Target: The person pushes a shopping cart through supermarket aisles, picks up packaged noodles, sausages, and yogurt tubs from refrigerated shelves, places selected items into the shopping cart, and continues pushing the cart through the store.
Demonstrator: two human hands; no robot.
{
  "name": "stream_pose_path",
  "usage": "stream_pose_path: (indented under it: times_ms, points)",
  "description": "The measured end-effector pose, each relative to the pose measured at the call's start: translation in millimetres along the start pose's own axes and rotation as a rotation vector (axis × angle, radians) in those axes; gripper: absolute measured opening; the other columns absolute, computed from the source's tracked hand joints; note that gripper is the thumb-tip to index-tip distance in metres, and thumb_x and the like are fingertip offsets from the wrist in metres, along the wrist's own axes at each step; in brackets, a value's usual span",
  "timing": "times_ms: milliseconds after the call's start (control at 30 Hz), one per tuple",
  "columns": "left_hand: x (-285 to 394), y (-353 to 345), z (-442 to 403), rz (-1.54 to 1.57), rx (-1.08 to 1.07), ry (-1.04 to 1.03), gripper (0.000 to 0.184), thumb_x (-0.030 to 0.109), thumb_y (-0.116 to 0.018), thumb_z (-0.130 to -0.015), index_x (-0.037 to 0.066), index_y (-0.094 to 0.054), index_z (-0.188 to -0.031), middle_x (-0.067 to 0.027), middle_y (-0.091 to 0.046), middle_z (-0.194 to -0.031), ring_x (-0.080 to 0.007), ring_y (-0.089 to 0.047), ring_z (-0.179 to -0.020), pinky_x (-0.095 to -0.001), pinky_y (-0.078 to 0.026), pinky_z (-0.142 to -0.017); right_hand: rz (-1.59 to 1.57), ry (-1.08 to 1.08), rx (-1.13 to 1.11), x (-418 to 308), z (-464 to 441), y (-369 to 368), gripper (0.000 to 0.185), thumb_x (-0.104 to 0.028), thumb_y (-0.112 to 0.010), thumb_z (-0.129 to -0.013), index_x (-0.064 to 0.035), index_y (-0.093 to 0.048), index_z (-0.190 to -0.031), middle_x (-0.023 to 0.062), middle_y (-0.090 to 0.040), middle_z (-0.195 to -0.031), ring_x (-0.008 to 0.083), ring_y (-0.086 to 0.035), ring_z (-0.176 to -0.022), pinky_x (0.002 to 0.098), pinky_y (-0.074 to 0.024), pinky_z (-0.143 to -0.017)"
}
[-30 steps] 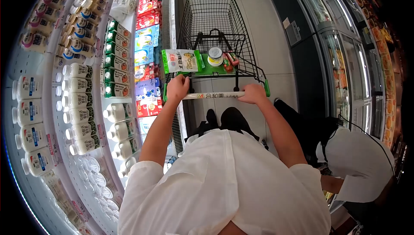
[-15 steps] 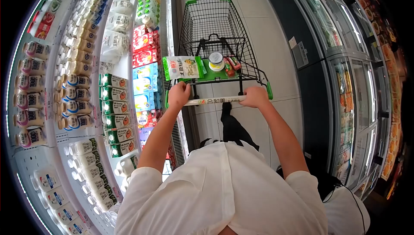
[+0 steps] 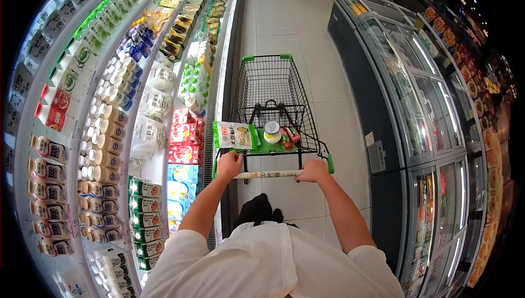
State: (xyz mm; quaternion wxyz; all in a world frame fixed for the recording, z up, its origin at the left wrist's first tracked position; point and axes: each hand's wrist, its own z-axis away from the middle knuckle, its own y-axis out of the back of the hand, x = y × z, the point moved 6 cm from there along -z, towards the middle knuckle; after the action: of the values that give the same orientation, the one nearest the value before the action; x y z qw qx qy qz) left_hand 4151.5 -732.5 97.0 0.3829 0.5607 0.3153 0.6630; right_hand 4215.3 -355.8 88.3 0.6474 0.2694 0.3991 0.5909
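Ahead of my body stands a black wire shopping cart (image 3: pixel 273 79) with green corners. My left hand (image 3: pixel 228 165) wraps round the left end of its pale, printed handle (image 3: pixel 270 175). Near the right end, my right hand (image 3: pixel 315 171) is closed on the same handle. On the green child-seat flap just beyond the handle lies a green and white snack bag (image 3: pixel 234 135). Beside it are a round white-lidded tub (image 3: pixel 272 132) and some small red packages (image 3: pixel 290 138). The deep basket behind them shows only bare wire.
A refrigerated shelf (image 3: pixel 219 79) runs close along the left, stocked with bottles (image 3: pixel 106 158), cartons (image 3: pixel 145 218) and bagged goods (image 3: pixel 150 134). On the right stands a long dark freezer (image 3: pixel 355 95) with glass doors. Tiled floor (image 3: pixel 279 22) stretches ahead between them.
The cart and I have moved forward along the aisle, and my view has tilted up to show more floor ahead. Both hands stay on the handle.
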Motion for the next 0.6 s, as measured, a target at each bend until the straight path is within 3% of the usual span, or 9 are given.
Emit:
stream_pose_path:
  times_ms: [67,233,333,433,500,567,600]
  points:
    - [13,1,-41,0.024,0.020,-0.025,0.033,0.036,-0.072,-0.101,0.004,-0.080,-0.097,-0.0193,-0.080,-0.091,-0.0428,-0.077,-0.090,-0.0532,-0.061,-0.086,-0.041,-0.003,-0.101,12,-36,22,0.062,-0.069,-0.079,-0.069,-0.0184,-0.090,-0.104,0.0119,-0.083,-0.095,0.0338,-0.078,-0.088,0.0471,-0.0630,-0.078]
    - [46,-3,-151,0.053,0.024,-0.046,0.036,0.039,-0.072,-0.100,0.004,-0.079,-0.093,-0.0196,-0.079,-0.087,-0.0432,-0.077,-0.089,-0.0541,-0.061,-0.084,0.040,0.011,-0.076,48,-133,81,0.074,-0.080,-0.077,-0.073,-0.0185,-0.089,-0.112,0.0114,-0.084,-0.103,0.0334,-0.079,-0.097,0.0476,-0.0619,-0.083]
    - [68,-2,-219,0.052,0.014,-0.057,0.037,0.040,-0.071,-0.101,0.005,-0.079,-0.094,-0.0195,-0.079,-0.088,-0.0431,-0.077,-0.088,-0.0538,-0.061,-0.082,0.016,0.016,-0.062,65,-184,125,0.064,-0.071,-0.074,-0.073,-0.0162,-0.089,-0.103,0.0125,-0.083,-0.100,0.0347,-0.078,-0.093,0.0474,-0.0624,-0.083]
    - [91,-2,-286,0.059,-0.034,-0.043,0.038,0.040,-0.071,-0.101,0.003,-0.081,-0.103,-0.0194,-0.081,-0.093,-0.0414,-0.078,-0.092,-0.0514,-0.062,-0.086,0.063,0.013,-0.101,84,-240,165,0.072,-0.078,-0.074,-0.073,-0.0150,-0.089,-0.105,0.0128,-0.084,-0.104,0.0346,-0.079,-0.096,0.0481,-0.0622,-0.083]
    - [103,-6,-331,0.054,-0.050,-0.053,0.037,0.040,-0.070,-0.101,0.005,-0.080,-0.101,-0.0188,-0.081,-0.092,-0.0414,-0.078,-0.090,-0.0521,-0.062,-0.084,0.072,-0.003,-0.134,101,-278,183,0.075,-0.080,-0.074,-0.073,-0.0142,-0.089,-0.106,0.0130,-0.084,-0.105,0.0345,-0.079,-0.097,0.0482,-0.0622,-0.084]
    - [117,-9,-378,0.062,-0.053,-0.058,0.035,0.040,-0.070,-0.101,0.006,-0.080,-0.097,-0.0184,-0.080,-0.090,-0.0414,-0.078,-0.088,-0.0530,-0.062,-0.083,0.070,-0.013,-0.250,120,-316,200,0.084,-0.084,-0.073,-0.079,-0.0152,-0.086,-0.125,0.0137,-0.083,-0.119,0.0343,-0.077,-0.113,0.0494,-0.0607,-0.097]
    - [127,-10,-399,0.061,-0.053,-0.067,0.035,0.040,-0.070,-0.101,0.006,-0.080,-0.097,-0.0184,-0.080,-0.090,-0.0414,-0.078,-0.088,-0.0530,-0.062,-0.083,0.066,-0.019,-0.243,129,-332,213,0.084,-0.084,-0.073,-0.079,-0.0152,-0.086,-0.125,0.0137,-0.083,-0.119,0.0343,-0.077,-0.113,0.0494,-0.0607,-0.097]
